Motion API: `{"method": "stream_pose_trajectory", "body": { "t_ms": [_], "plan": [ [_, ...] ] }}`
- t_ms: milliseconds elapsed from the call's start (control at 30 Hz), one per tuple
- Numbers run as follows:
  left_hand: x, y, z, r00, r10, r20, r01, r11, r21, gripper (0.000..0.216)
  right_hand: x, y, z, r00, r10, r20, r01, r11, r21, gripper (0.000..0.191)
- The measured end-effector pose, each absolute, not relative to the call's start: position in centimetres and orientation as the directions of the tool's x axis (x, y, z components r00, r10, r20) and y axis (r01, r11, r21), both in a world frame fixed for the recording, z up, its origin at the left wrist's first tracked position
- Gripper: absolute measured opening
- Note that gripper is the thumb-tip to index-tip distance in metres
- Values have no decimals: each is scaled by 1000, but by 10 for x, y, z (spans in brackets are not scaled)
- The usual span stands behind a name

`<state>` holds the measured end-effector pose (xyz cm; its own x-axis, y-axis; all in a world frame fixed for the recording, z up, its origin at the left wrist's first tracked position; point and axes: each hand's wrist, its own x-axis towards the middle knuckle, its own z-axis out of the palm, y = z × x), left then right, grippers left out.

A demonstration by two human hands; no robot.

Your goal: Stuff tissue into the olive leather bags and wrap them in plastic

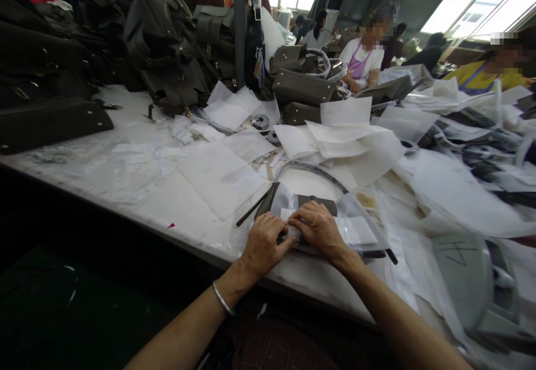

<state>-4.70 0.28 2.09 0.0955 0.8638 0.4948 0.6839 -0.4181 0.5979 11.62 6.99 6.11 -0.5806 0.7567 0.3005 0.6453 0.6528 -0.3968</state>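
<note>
In front of me a dark grey handbag [324,205] lies flat near the table's edge, partly covered by clear film and white paper sheets [359,230]. Its wrapped handle [320,169] arches away from me. My left hand [264,243], with a silver bracelet on the wrist, is at the bag's near side, fingers bent and closed. My right hand [320,229] rests over the bag's middle, its thumb and fingers pinched together. The fingertips of both hands nearly meet at the film; what they pinch is too small to make out. A dark strap end [251,209] sticks out to the left.
Dark bags [167,52] are heaped at the back left, with another bag [304,88] behind a post [240,29]. White sheets [335,138] cover much of the white table [196,230]. A grey machine [464,275] stands at right. Co-workers [362,60] sit beyond.
</note>
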Motion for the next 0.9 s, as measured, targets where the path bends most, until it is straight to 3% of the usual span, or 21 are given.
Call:
{"method": "stream_pose_trajectory", "body": {
  "t_ms": [100, 267, 367, 467, 567, 700, 900],
  "plan": [
    [-45, 6, 21, 79, 868, 489, 706, -395, 588, 14, 116, 73, 54, -582, 780, 231, 658, 619, -430, 20],
    [-51, 26, 36, 139, 895, 425, 778, -363, 512, 23, 119, 73, 42, -592, 761, 264, 659, 646, -385, 22],
    [-50, 59, 45, 292, 855, 428, 807, -461, 370, 13, 119, 73, 40, -597, 746, 294, 661, 666, -347, 22],
    [-49, 95, 45, 486, 816, 313, 794, -562, 230, 18, 118, 72, 40, -585, 752, 306, 656, 660, -367, 15],
    [-51, 112, 40, 552, 801, 230, 786, -592, 178, 14, 118, 70, 41, -571, 769, 288, 652, 638, -410, 15],
    [-55, 105, 40, 521, 828, 208, 818, -554, 155, 14, 118, 68, 44, -571, 779, 259, 659, 624, -421, 15],
    [-59, 111, 47, 350, 929, 117, 897, -369, 242, 11, 118, 68, 45, -569, 782, 254, 662, 620, -421, 13]
  ]
}}
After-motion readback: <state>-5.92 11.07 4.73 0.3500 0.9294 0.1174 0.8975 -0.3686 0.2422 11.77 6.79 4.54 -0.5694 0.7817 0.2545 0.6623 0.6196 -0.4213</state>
